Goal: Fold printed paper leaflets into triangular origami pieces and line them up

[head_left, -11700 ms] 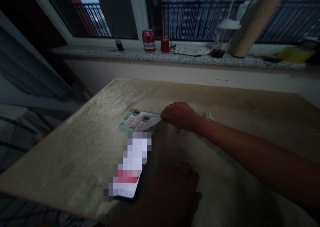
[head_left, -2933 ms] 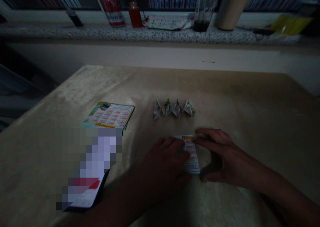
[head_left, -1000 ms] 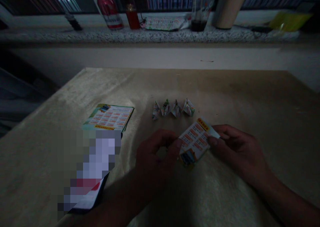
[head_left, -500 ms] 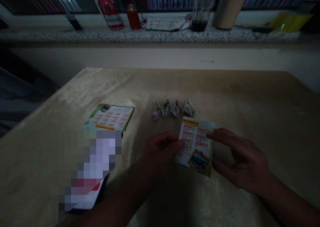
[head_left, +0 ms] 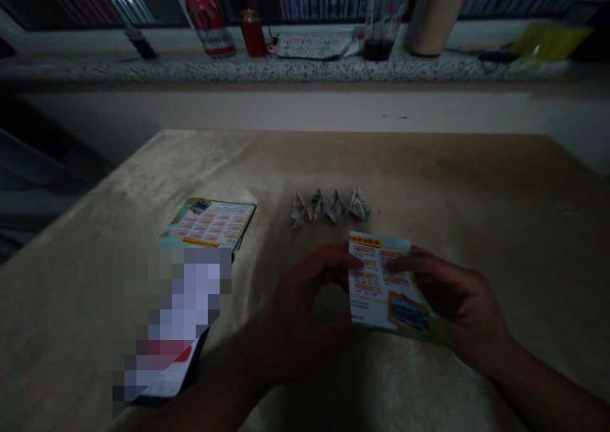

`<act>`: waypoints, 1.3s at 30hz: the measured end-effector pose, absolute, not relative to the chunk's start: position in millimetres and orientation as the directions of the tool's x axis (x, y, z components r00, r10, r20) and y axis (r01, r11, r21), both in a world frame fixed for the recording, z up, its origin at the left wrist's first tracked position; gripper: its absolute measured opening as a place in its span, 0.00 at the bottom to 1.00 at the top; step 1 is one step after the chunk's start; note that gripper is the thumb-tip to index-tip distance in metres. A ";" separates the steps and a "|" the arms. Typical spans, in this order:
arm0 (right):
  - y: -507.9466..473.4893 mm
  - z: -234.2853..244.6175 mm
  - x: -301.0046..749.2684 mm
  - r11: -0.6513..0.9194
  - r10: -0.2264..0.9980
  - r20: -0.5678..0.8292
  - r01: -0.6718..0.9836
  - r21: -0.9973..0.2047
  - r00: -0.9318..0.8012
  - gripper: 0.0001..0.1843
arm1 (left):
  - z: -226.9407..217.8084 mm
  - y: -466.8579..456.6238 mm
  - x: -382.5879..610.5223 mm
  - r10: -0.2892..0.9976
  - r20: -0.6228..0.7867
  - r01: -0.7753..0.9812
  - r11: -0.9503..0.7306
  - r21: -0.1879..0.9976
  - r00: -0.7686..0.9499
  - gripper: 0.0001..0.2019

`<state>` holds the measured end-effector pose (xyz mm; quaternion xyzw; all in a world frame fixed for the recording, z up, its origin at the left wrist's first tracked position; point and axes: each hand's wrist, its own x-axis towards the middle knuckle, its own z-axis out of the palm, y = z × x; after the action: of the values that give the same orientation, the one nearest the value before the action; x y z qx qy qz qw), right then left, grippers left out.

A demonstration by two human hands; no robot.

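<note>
A printed leaflet [head_left: 376,286] with orange-marked text and a small picture is between my two hands, just above the table. My left hand [head_left: 309,305] curves round its left side, index finger on the upper left of the printed face and thumb by the lower left corner. Against the right part presses the index finger of my right hand [head_left: 467,311], its other fingers partly hidden behind the paper. Beyond the leaflet, several small folded paper pieces [head_left: 335,207] with pointed tips stand in a row.
A stack of similar leaflets [head_left: 210,222] lies to the left on the table [head_left: 452,178]. Closer in is a phone [head_left: 166,375], mostly blurred out. On the windowsill [head_left: 305,71] stand a red can [head_left: 210,25], a red lighter [head_left: 253,35] and a cup with dark liquid [head_left: 380,44].
My left hand's index finger has moved up onto the leaflet's face, and the right hand has closed in on its right side. The leaflet has tilted and its lower right corner swung right.
</note>
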<state>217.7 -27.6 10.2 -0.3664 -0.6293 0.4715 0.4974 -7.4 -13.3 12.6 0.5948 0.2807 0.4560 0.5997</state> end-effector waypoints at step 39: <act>-28.3 13.8 216.4 0.469 0.873 0.445 0.098 -0.878 -0.199 0.04 | 11.8 -13.8 3.9 0.909 0.337 -0.146 -0.309 0.940 0.243 0.04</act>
<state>216.4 -28.3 13.8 -0.3573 -0.6797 0.3711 0.5221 3.9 -13.8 11.8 0.6113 0.3122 0.5301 0.4979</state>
